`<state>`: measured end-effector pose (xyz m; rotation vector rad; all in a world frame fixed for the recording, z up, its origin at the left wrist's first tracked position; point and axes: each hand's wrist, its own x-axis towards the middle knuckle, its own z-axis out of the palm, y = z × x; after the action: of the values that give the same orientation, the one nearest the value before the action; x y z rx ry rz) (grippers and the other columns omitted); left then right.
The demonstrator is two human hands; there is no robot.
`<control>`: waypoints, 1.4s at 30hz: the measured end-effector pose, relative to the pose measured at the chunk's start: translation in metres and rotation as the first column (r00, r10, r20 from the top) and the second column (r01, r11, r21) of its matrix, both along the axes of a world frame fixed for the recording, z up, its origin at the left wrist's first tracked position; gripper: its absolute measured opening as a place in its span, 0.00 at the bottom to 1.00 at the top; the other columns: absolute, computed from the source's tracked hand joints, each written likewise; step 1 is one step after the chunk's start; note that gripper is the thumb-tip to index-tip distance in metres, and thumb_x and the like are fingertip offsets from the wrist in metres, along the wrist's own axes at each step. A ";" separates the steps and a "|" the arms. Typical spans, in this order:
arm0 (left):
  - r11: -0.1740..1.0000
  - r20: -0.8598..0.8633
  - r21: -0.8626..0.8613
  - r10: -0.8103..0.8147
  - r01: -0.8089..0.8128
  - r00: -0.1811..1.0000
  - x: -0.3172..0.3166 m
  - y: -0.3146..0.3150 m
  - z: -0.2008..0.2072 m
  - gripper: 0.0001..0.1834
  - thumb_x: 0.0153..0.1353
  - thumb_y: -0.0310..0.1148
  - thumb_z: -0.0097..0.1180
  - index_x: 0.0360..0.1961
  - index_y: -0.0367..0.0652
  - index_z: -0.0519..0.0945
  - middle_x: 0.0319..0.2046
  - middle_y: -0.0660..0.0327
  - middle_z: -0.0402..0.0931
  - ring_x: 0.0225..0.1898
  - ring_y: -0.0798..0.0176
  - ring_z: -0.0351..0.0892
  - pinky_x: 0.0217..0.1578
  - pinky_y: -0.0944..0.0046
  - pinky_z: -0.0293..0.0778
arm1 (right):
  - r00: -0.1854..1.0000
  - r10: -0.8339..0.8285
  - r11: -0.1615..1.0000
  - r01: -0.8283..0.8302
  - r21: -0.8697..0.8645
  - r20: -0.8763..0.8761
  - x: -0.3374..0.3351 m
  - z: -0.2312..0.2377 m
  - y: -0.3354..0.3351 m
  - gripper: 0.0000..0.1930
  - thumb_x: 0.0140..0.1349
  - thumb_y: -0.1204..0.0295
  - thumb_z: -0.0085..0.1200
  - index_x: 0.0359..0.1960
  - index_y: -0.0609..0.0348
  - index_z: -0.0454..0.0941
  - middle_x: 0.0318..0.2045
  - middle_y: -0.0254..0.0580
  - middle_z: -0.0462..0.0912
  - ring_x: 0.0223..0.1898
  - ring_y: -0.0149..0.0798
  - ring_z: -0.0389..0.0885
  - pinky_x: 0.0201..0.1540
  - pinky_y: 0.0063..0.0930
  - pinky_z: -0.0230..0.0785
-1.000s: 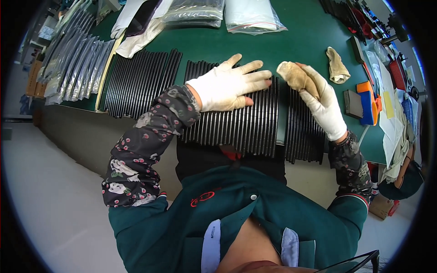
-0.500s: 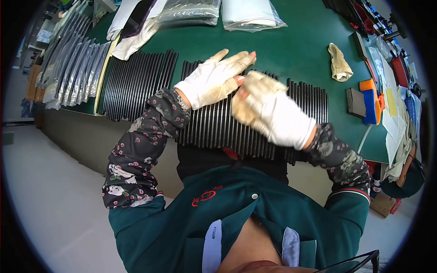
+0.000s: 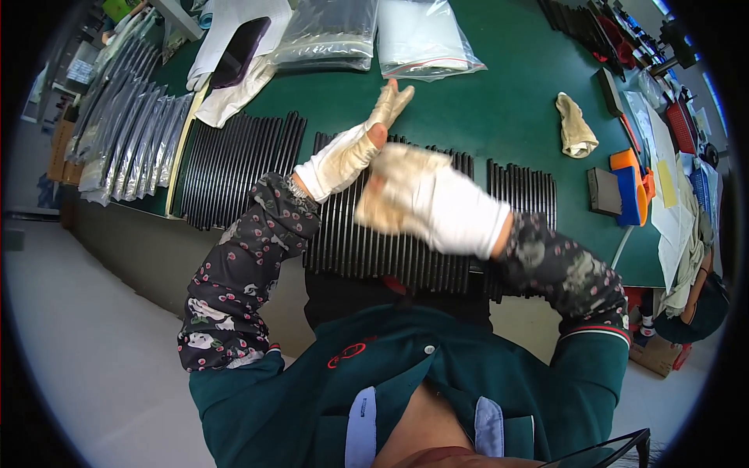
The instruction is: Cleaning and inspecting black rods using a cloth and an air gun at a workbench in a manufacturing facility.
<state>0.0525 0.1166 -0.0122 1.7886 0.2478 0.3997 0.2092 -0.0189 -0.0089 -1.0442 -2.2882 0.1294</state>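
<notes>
Both my hands wear white gloves with stained yellowish fingers; some bare fingertips show. My left hand [image 3: 347,156] is tipped on its edge over the left part of a row of slim black rods [image 3: 343,242], its fingers stretched toward the far side. Beside it my right hand [image 3: 445,199], blurred by motion, is closed over the middle of the row. A bunched tan cloth [image 3: 380,212] seems to be in its grip, low against the rods. The rods lie side by side, pointing away from me, and my hands cover part of them.
More black rods lie in a group on the left [image 3: 234,168] and another on the right [image 3: 523,191]. Bagged goods [image 3: 144,148] stand beyond the table's left edge. Clear bags [image 3: 429,43] and a phone [image 3: 240,51] lie at the back. Right are a tan cloth piece [image 3: 576,129], grey block [image 3: 603,191] and orange-blue tape dispenser [image 3: 630,187].
My left hand has turned from lying flat onto its edge, fingers pointing farther away. The right hand has slid left across the rods. The whole view has shifted slightly.
</notes>
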 end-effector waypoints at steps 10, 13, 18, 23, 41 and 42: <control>1.000 -0.054 0.010 0.018 -0.017 0.998 -0.002 0.000 0.006 0.58 0.48 0.82 0.27 0.74 0.60 0.37 0.75 0.56 0.33 0.75 0.54 0.23 0.72 0.49 0.25 | 0.995 -0.093 0.994 0.094 -0.048 0.020 0.001 0.004 0.014 0.24 0.52 0.70 0.57 0.51 0.67 0.73 0.55 0.55 0.72 0.60 0.57 0.68 0.65 0.45 0.58; 0.999 -0.060 0.027 0.024 -0.022 0.998 -0.002 0.000 0.006 0.57 0.49 0.82 0.27 0.74 0.60 0.36 0.75 0.55 0.33 0.75 0.55 0.24 0.72 0.51 0.26 | 0.987 -0.013 0.943 -0.040 -0.329 -0.157 0.002 0.003 0.006 0.20 0.59 0.71 0.54 0.53 0.65 0.73 0.53 0.57 0.75 0.62 0.54 0.68 0.65 0.42 0.60; 0.652 -0.094 0.757 0.042 0.044 0.995 0.013 -0.002 0.023 0.46 0.64 0.67 0.29 0.73 0.43 0.49 0.72 0.52 0.47 0.74 0.48 0.42 0.71 0.50 0.43 | 0.619 -0.424 0.758 -0.158 -0.633 -0.662 0.077 0.061 -0.034 0.20 0.70 0.64 0.45 0.56 0.64 0.72 0.55 0.44 0.77 0.56 0.37 0.76 0.60 0.28 0.66; 0.322 -0.251 0.891 -0.241 0.321 0.938 0.070 -0.054 0.026 0.38 0.57 0.43 0.56 0.68 0.47 0.60 0.71 0.53 0.52 0.72 0.48 0.48 0.68 0.39 0.49 | 0.007 -0.602 0.789 0.161 -0.593 -0.798 0.142 0.050 -0.082 0.23 0.71 0.65 0.46 0.63 0.64 0.65 0.56 0.43 0.75 0.55 0.33 0.76 0.58 0.25 0.68; 0.277 -0.288 0.895 -0.235 0.349 0.928 0.133 -0.066 0.005 0.30 0.64 0.40 0.51 0.66 0.50 0.63 0.70 0.61 0.54 0.71 0.55 0.52 0.69 0.42 0.49 | 0.990 0.016 0.945 -0.061 -0.323 -0.139 0.041 0.025 -0.149 0.20 0.54 0.74 0.54 0.51 0.59 0.73 0.55 0.50 0.73 0.58 0.54 0.71 0.61 0.45 0.63; 0.285 -0.274 0.898 -0.231 0.334 0.933 0.133 -0.068 0.006 0.30 0.63 0.39 0.51 0.66 0.50 0.64 0.70 0.61 0.54 0.71 0.55 0.52 0.69 0.43 0.50 | 0.989 0.002 0.921 -0.058 -0.385 -0.145 0.030 0.024 -0.154 0.20 0.52 0.74 0.54 0.50 0.59 0.74 0.56 0.51 0.73 0.58 0.55 0.71 0.61 0.46 0.63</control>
<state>0.1851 0.0486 -0.0060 2.9810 -0.3687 0.1749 0.2387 -0.1732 0.0151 -1.1509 -2.1958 0.6748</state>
